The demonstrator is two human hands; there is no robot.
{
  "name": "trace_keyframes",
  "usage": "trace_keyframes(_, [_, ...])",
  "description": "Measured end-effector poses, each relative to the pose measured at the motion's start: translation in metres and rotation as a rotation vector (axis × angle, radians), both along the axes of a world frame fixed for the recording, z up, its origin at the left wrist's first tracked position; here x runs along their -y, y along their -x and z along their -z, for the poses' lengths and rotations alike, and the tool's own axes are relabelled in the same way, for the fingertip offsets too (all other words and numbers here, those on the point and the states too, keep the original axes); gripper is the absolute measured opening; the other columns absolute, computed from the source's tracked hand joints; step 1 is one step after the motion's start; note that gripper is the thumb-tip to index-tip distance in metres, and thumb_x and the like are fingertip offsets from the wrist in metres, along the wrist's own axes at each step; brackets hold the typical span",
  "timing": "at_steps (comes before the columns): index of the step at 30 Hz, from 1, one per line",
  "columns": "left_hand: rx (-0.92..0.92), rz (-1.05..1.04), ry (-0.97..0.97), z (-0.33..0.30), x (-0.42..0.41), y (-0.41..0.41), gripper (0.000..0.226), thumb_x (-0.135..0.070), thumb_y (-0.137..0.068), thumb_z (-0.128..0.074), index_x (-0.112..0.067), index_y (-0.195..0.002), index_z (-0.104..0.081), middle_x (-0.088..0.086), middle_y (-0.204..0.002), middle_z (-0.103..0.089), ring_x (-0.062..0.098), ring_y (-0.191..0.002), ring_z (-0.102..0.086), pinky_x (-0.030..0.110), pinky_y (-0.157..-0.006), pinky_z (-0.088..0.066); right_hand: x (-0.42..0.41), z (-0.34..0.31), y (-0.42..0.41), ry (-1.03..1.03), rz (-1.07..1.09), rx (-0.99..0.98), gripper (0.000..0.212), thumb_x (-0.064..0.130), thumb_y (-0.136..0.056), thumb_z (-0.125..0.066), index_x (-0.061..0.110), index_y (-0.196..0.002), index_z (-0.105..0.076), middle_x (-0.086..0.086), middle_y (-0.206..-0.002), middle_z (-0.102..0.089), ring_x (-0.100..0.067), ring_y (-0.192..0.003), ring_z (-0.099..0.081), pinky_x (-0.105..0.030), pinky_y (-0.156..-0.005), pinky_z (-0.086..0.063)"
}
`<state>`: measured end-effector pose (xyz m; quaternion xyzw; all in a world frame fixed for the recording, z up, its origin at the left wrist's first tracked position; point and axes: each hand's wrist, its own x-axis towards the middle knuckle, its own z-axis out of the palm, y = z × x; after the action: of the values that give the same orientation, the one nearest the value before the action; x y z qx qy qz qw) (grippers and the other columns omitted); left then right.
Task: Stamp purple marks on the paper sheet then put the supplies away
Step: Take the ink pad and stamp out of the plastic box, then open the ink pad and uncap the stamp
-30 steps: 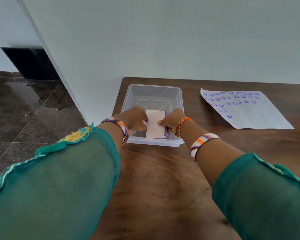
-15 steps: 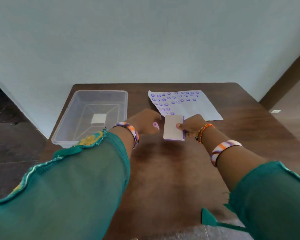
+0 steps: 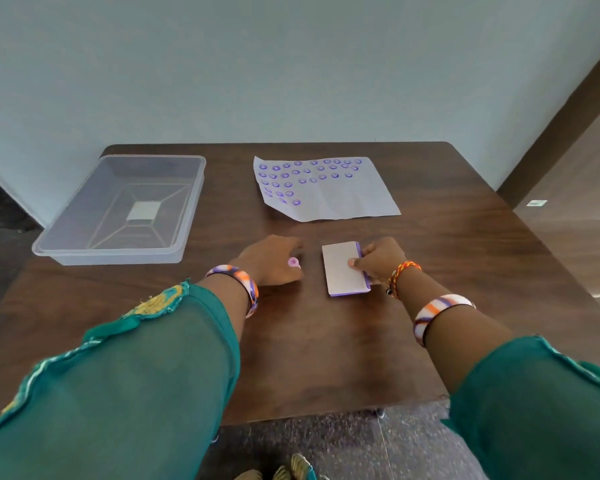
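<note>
My right hand point(image 3: 381, 259) pinches the long right edge of the ink pad point(image 3: 343, 268), thumb on its closed white lid and fingers along its purple side; the pad lies flat on the wooden table point(image 3: 326, 358), near the front centre. My left hand point(image 3: 272, 259) is curled around the small stamp point(image 3: 293, 262), of which only a round pinkish-purple end shows past the thumb; the fist rests on the table just left of the pad, apart from it.

Change over the last second: both hands were inside the clear plastic bin point(image 3: 118, 252) with the pad; the pad and stamp are now out of it and down on the table. The bin, at the left rear, now shows only a pale square at the middle of its floor, which I cannot identify.

The paper sheet point(image 3: 343, 199) lies at the rear, beyond my hands and well apart from them. Purple round marks cover its upper left portion in rows; the lower right portion is blank.

Reading for the task: the supplies appear to have been fetched for more stamping, not stored. Opening the pad would likely come next, then inking the stamp. Putting away is not yet begun.
</note>
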<state>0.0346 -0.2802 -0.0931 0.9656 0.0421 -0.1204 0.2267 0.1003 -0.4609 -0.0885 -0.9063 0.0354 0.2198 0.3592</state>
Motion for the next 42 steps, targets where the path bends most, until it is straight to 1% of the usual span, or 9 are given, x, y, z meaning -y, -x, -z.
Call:
trace_keyframes(4, [-0.018,-0.052,-0.131,-0.003,0.004,0.003,0.037,-0.026,-0.084,-0.05,-0.012,-0.118,-0.054,0.01,-0.12,-0.062,0.029,-0.106,-0.058,0.039,-0.086,-0.05,0.002,0.004,-0.004,0.014,-0.025,0.047,0.04,0.025,-0.078,-0.073,-0.003,-0.106,-0.067,-0.017,-0.103,-0.069,-0.028,-0.094,-0.065,-0.039,-0.092,-0.054])
trace_keyframes(8, [-0.041,-0.087,-0.236,-0.008,0.007,0.001,0.029,-0.03,-0.083,-0.053,-0.012,-0.105,-0.054,0.011,-0.118,-0.059,0.026,-0.098,-0.056,0.037,-0.082,-0.048,0.006,0.009,-0.006,-0.023,-0.019,0.05,0.037,0.024,-0.075,-0.075,-0.001,-0.101,-0.07,-0.018,-0.106,-0.071,-0.032,-0.099,-0.067,-0.042,-0.091,-0.055])
trace_keyframes(12, [0.051,-0.025,-0.267,-0.011,0.019,-0.008,0.083,-0.052,-0.076,-0.063,-0.017,-0.144,-0.031,0.011,-0.147,-0.038,0.029,-0.132,-0.04,0.045,-0.107,-0.04,0.009,0.01,-0.008,-0.063,0.002,0.045,0.039,0.024,-0.074,-0.076,0.0,-0.105,-0.07,-0.016,-0.109,-0.07,-0.031,-0.102,-0.067,-0.042,-0.092,-0.055])
trace_keyframes(14, [0.056,0.039,-0.256,-0.012,0.033,-0.015,0.1,-0.06,-0.071,-0.066,-0.017,-0.148,-0.019,0.009,-0.156,-0.024,0.028,-0.142,-0.026,0.046,-0.117,-0.026,0.009,0.011,-0.01,-0.096,0.026,0.021,0.04,0.025,-0.076,-0.074,0.0,-0.108,-0.069,-0.015,-0.112,-0.069,-0.031,-0.103,-0.066,-0.042,-0.092,-0.055])
trace_keyframes(17, [-0.023,0.116,-0.263,-0.009,0.053,-0.023,0.112,-0.061,-0.067,-0.07,-0.014,-0.15,-0.012,0.007,-0.159,-0.018,0.026,-0.146,-0.018,0.045,-0.119,-0.014,0.012,0.014,-0.017,-0.127,0.058,-0.008,0.031,0.021,-0.084,-0.066,-0.001,-0.105,-0.07,-0.018,-0.112,-0.069,-0.033,-0.105,-0.065,-0.044,-0.091,-0.055])
trace_keyframes(20, [-0.072,0.164,-0.289,-0.008,0.062,-0.027,0.102,-0.057,-0.067,-0.072,-0.013,-0.145,-0.025,0.008,-0.15,-0.035,0.026,-0.139,-0.03,0.044,-0.116,-0.019,0.012,0.016,-0.02,-0.128,0.043,-0.024,0.024,0.007,-0.085,-0.061,0.001,-0.105,-0.071,-0.019,-0.113,-0.069,-0.035,-0.106,-0.065,-0.045,-0.09,-0.056])
trace_keyframes(25, [-0.058,0.165,-0.315,-0.009,0.062,-0.032,0.093,-0.055,-0.064,-0.075,-0.013,-0.138,-0.038,0.006,-0.139,-0.048,0.025,-0.129,-0.041,0.043,-0.112,-0.027,0.01,0.018,-0.02,-0.09,0.074,0.013,0.024,0.009,-0.085,-0.061,0.003,-0.106,-0.07,-0.016,-0.11,-0.07,-0.03,-0.099,-0.067,-0.04,-0.086,-0.058])
trace_keyframes(35, [-0.087,0.071,-0.271,-0.008,0.042,-0.02,0.095,-0.053,-0.062,-0.077,-0.017,-0.14,-0.034,0.005,-0.141,-0.045,0.025,-0.132,-0.038,0.044,-0.115,-0.022,0.027,0.005,-0.018,0.034,0.082,0.145,0.028,0.01,-0.091,-0.054,-0.004,-0.114,-0.061,-0.021,-0.116,-0.065,-0.034,-0.107,-0.062,-0.037,-0.087,-0.052])
trace_keyframes(42, [-0.102,0.044,-0.27,-0.003,0.032,-0.005,0.101,-0.054,-0.064,-0.075,-0.018,-0.145,-0.027,0.005,-0.15,-0.036,0.025,-0.138,-0.031,0.044,-0.117,-0.018,0.026,0.009,-0.01,0.058,0.07,0.14,0.025,0.009,-0.089,-0.055,0.001,-0.113,-0.06,-0.02,-0.115,-0.065,-0.033,-0.105,-0.063,-0.034,-0.078,-0.052])
